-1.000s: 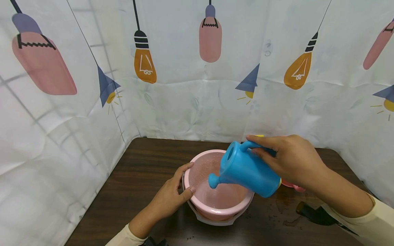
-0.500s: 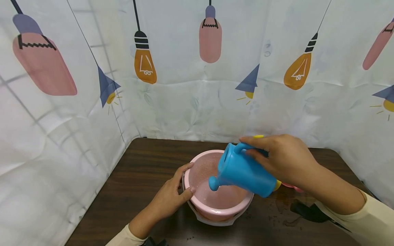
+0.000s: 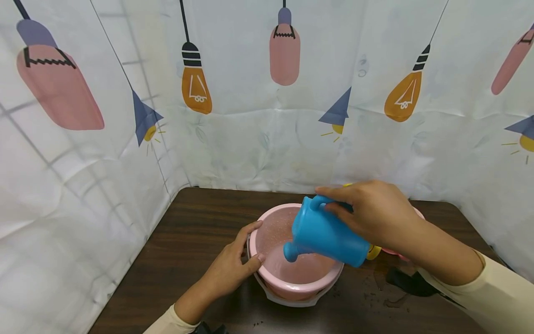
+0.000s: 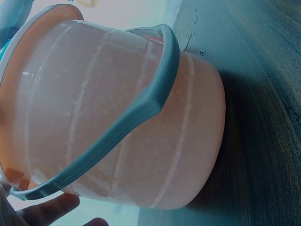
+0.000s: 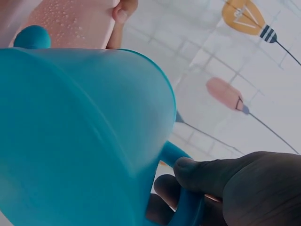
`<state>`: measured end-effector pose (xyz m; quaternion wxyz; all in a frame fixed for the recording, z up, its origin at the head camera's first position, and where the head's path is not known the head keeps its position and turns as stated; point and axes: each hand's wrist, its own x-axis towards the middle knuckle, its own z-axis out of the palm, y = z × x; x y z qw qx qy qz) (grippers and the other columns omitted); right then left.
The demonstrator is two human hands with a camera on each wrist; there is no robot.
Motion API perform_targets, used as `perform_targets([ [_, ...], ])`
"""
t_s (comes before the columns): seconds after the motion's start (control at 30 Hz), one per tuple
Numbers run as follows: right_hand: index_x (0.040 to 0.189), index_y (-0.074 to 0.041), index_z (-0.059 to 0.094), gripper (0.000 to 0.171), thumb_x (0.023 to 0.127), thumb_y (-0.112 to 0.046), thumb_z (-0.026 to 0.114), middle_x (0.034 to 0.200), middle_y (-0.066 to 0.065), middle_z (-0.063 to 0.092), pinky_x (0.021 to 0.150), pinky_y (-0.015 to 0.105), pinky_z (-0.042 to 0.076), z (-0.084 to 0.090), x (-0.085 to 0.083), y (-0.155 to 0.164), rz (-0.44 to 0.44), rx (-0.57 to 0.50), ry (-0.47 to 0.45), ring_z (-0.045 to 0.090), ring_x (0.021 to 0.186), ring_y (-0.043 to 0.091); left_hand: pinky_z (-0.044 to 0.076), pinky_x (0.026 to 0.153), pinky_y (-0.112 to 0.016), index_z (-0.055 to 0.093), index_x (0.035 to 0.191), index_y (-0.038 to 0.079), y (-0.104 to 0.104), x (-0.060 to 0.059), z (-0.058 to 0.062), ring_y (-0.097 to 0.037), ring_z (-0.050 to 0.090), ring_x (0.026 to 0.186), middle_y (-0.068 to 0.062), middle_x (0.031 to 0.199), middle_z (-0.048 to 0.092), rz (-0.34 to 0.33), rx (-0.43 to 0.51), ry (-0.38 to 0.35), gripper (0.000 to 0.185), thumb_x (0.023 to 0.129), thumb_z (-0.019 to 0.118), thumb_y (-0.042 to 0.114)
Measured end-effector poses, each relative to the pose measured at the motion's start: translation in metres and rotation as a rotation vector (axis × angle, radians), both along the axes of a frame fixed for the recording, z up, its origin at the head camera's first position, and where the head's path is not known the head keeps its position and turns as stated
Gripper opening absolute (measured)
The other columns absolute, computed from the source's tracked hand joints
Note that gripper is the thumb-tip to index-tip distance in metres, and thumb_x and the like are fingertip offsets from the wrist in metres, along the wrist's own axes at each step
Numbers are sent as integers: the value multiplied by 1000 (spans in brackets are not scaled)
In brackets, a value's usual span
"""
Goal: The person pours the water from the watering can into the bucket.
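While my right hand (image 3: pixel 375 211) curls round the handle of the blue watering can (image 3: pixel 323 234), the can hangs tipped over the pink bucket (image 3: pixel 271 227), its round spout (image 3: pixel 290 252) pointing down inside the bucket's rim. From my right wrist the can fills most of the view, and my thumb (image 5: pixel 197 172) lies pressed on top of the handle with the other fingers wrapped beneath it — a firm, closed hold. I cannot make out any stream leaving the spout, though droplets cling to the bucket's inner wall and a shallow pool lies at its bottom.

My left hand (image 3: pixel 231 264) steadies the bucket on its near left side: the thumb hooks over the rim and the fingers bend along the outside wall, so the grip is narrow and holding the bucket's edge. The left wrist view shows the bucket's ribbed pink side with its pale grey handle (image 4: pixel 141 113) folded down against it, and my fingertips (image 4: pixel 47 209) at the lower edge.

The bucket stands on a dark wooden table (image 3: pixel 192 232), roughly in its middle. Just behind my right wrist a pink dish (image 3: pixel 396 253) and a bit of something yellow (image 3: pixel 372 253) peek out, and a dark object (image 3: pixel 406 282) lies on the table under my forearm, with wet spots near it. A white curtain printed with light bulbs (image 3: pixel 250 116) — orange, pink and blue — closes off the table on three sides.
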<state>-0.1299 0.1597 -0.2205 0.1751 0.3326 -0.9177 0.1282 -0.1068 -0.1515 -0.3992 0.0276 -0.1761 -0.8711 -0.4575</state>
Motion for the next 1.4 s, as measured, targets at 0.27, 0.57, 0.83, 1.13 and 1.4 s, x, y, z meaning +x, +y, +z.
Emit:
perform_targets([
  [0.27, 129, -28, 74, 41, 89, -21, 82, 102, 0, 78, 53, 36, 48, 2, 0, -5, 38, 26, 12, 72, 83, 24, 50, 93, -47, 31, 156, 42, 0, 0, 0, -19, 63, 114, -8, 139, 59, 3, -5, -2, 69, 96, 65, 37],
  [0.57, 129, -31, 73, 40, 91, -24, 80, 95, -5, 77, 49, 33, 42, 3, 0, -11, 23, 50, -20, 69, 79, 21, 51, 92, -46, 31, 157, 40, 0, 0, 1, -19, 65, 113, -9, 140, 58, -8, 4, -6, 69, 97, 64, 33],
  [0.83, 129, -30, 74, 40, 90, -22, 80, 90, -4, 76, 46, 30, 38, 4, -1, -16, 36, 67, -17, 67, 75, 20, 51, 92, -46, 31, 156, 41, 0, 0, 0, -18, 65, 112, -8, 140, 58, -3, 2, -3, 69, 96, 65, 36],
  [1.13, 127, -30, 75, 38, 90, -22, 81, 92, -4, 76, 48, 31, 40, 4, -2, -18, 50, 63, -27, 68, 78, 21, 51, 92, -45, 30, 156, 42, 0, 0, 0, -17, 65, 112, -8, 141, 57, -9, 6, -14, 69, 97, 65, 34],
  [1.4, 129, -31, 74, 41, 89, -25, 81, 96, -4, 77, 51, 33, 44, 5, -1, -10, 34, 46, -29, 69, 80, 21, 52, 92, -44, 30, 157, 41, 0, 0, 1, -19, 65, 114, -10, 144, 55, -13, 12, -13, 69, 98, 64, 34],
])
